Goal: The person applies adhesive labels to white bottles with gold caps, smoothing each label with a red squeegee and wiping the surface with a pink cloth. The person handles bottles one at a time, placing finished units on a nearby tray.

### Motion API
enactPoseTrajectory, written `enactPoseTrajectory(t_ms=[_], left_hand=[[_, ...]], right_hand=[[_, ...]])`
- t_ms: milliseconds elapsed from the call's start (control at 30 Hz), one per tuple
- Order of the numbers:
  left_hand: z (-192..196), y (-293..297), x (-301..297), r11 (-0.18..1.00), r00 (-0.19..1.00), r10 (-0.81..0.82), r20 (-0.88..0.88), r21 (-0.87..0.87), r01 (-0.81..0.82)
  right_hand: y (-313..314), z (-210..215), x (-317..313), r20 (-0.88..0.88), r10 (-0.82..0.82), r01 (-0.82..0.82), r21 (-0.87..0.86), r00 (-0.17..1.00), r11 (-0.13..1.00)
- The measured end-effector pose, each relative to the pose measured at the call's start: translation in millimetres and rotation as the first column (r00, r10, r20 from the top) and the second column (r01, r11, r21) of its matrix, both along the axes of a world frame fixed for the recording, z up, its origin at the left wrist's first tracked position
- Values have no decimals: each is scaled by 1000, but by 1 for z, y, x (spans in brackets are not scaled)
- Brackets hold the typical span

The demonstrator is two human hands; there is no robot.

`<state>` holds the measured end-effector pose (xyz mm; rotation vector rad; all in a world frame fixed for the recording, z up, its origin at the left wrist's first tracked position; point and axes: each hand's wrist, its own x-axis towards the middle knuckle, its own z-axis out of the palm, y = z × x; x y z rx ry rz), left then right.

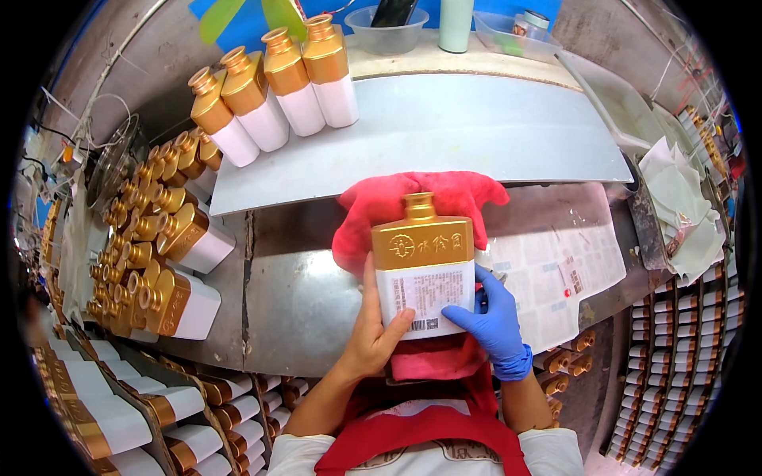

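A white bottle with a gold shoulder and neck (423, 274) is held upright between both hands, its printed label side toward me. My bare left hand (377, 325) grips its left side, thumb on the lower front. My right hand (496, 321), in a blue glove, clasps the right side with its thumb on the lower right of the label. The fingers behind the bottle are hidden. A red cloth (361, 210) lies behind the bottle on the metal table (294, 301), and more red cloth shows beneath the bottle.
Several like bottles (290, 83) stand on the grey raised board (492, 119). Many more crowd the left (171, 297). Printed paper (556, 254) covers the table's right side. White sheets (679, 198) lie in a tray at far right. Racks of bottles (675, 357) stand low on both sides.
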<state>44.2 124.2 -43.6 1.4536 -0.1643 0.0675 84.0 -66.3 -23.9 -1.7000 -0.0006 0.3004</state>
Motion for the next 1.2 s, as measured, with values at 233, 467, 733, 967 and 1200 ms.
enactPoseTrajectory(t_ms=[233, 467, 733, 967, 1200], left_hand=[[-2, 1, 0, 999, 1000, 1, 24, 53, -3], [1, 1, 1, 998, 1000, -1, -2, -70, 0], [1, -1, 3, 999, 999, 32, 5, -4, -32], [1, -1, 2, 999, 999, 30, 12, 27, -30], [1, 0, 3, 999, 999, 27, 29, 45, -28]], right_hand=[[0, 3, -1, 17, 17, -16, -43, 1000, 999], [-8, -6, 3, -67, 14, -10, 51, 998, 999], [-2, -2, 3, -8, -23, 22, -76, 1000, 997], [-2, -7, 1, 12, -26, 27, -61, 1000, 998], [0, -7, 2, -16, -36, 36, -31, 999, 999]])
